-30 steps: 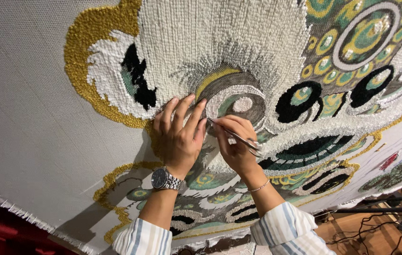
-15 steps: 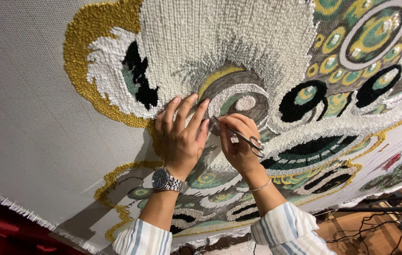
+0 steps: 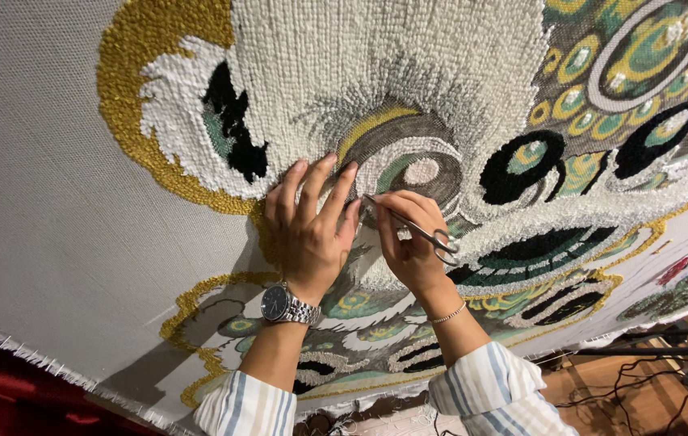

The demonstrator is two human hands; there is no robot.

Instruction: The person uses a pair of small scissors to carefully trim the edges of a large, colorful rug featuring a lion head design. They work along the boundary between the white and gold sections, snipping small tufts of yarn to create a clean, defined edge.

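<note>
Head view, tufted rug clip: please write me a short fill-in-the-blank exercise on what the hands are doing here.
1. The right hand holds small metal ____ against the multicoloured tufted rug.
2. The left hand lies ____ on the rug, fingers spread.
3. A silver metal wristwatch sits on the ____ wrist.
4. A thick ____ yarn border outlines the white tufted area.

Missing words: scissors; flat; left; gold

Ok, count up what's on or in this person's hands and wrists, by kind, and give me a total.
Small silver metal scissors, held in the right hand: 1
Silver metal wristwatch with a dark dial, on the left hand side: 1
Thin silver chain bracelet, right wrist: 1
Total: 3
</note>
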